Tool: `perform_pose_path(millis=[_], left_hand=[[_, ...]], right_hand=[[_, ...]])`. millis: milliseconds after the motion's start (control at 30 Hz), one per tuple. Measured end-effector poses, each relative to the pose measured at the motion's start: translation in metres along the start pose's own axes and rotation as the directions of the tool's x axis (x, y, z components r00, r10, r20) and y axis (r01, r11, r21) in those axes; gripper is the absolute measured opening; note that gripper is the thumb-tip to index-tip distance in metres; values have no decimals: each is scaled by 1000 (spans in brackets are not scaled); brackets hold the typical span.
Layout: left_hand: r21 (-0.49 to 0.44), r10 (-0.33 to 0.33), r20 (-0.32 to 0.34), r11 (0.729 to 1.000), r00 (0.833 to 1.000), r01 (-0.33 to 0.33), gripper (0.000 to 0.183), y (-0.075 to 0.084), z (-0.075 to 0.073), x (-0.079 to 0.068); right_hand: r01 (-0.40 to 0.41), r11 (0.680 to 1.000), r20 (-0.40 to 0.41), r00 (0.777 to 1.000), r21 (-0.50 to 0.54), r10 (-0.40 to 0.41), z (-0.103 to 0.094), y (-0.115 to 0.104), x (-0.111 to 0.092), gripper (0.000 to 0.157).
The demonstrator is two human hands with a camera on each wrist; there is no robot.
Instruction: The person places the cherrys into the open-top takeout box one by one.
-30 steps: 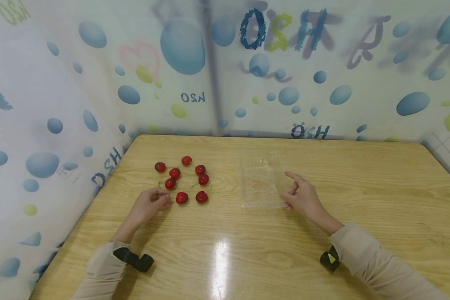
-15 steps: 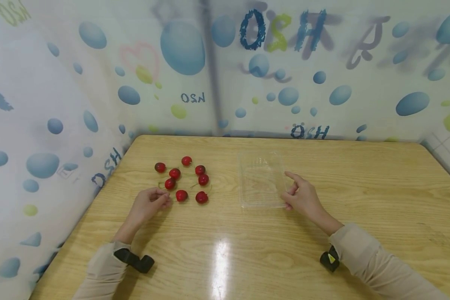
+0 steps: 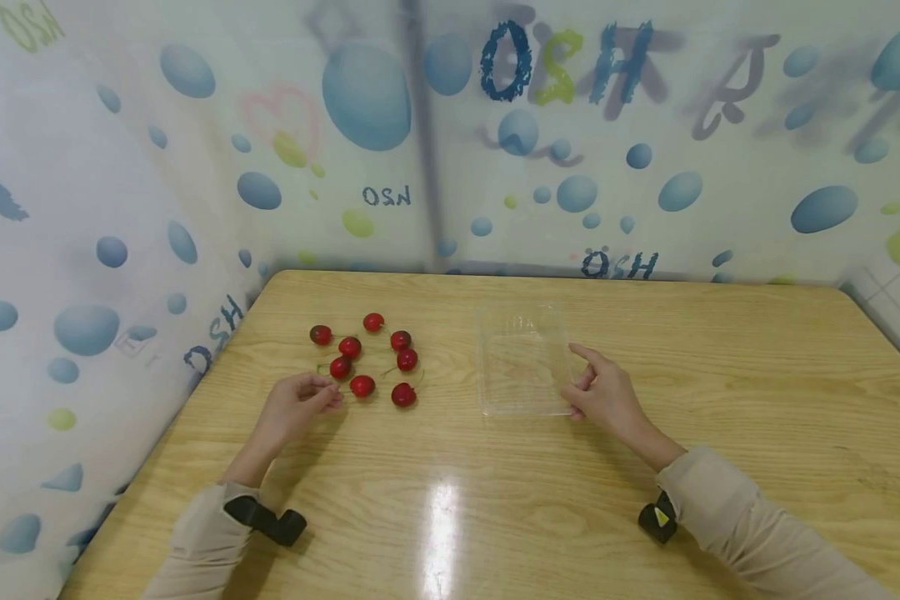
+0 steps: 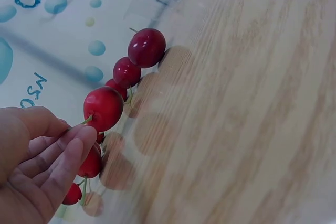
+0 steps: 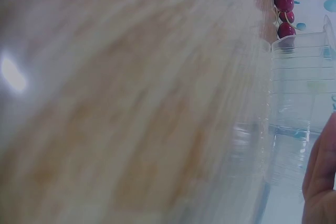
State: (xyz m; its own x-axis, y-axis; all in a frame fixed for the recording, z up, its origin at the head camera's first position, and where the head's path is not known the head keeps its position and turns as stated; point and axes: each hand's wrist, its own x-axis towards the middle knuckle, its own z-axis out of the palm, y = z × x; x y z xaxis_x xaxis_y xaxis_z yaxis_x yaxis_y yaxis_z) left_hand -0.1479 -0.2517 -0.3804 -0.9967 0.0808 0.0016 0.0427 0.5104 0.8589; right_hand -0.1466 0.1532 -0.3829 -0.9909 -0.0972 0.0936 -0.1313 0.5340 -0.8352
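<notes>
In the head view my left hand (image 3: 296, 408) pinches the thin green stem of a red cherry (image 3: 362, 386) between thumb and fingertips. The left wrist view has this cherry (image 4: 103, 108) just past the fingertips, its reflection on the table set apart from it. Several other cherries with stems, one (image 3: 403, 395) just to the right, lie around it on the wood. My right hand (image 3: 607, 396) grips the right side of a clear plastic box (image 3: 525, 410), index finger stretched along the outer wall. In the right wrist view, fingers (image 5: 321, 166) show beside that box.
The glossy wooden table (image 3: 450, 517) reaches back to a white curtain (image 3: 457, 167) printed with blue bubbles and letters. Its left edge runs along another stretch of this curtain. A black strap with a small camera (image 3: 270, 518) sits on each wrist.
The cherry held by the stem has shifted slightly up and away from the table's front. My left hand has barely moved; the right hand and box stay in place.
</notes>
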Motion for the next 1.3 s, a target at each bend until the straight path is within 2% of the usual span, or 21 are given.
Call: perform_pose_path(millis=[300,600,800,1033,1300], left_hand=[[-12,45,9,999,999,-45,18,4,1,3],[-89,83,-2,993,997,-83,21,16,9,3],[-45,117,-9,992,993,-117,22,26,15,5],[-8,188,4,982,982,-188,21,39,23,9],[45,264,11,963,964,-265,17,64,32,16]], right_hand=[[2,1000,0,1000,6,-2,0,-1,0,59],[3,1000,2,1000,-6,-3,-1,-1,-1,59],[2,1000,3,1000,-4,-2,-1,-1,0,59],[4,1000,-2,1000,-8,-4,0,-1,0,59],[-6,1000,9,1000,-8,6,0,-1,1,61]])
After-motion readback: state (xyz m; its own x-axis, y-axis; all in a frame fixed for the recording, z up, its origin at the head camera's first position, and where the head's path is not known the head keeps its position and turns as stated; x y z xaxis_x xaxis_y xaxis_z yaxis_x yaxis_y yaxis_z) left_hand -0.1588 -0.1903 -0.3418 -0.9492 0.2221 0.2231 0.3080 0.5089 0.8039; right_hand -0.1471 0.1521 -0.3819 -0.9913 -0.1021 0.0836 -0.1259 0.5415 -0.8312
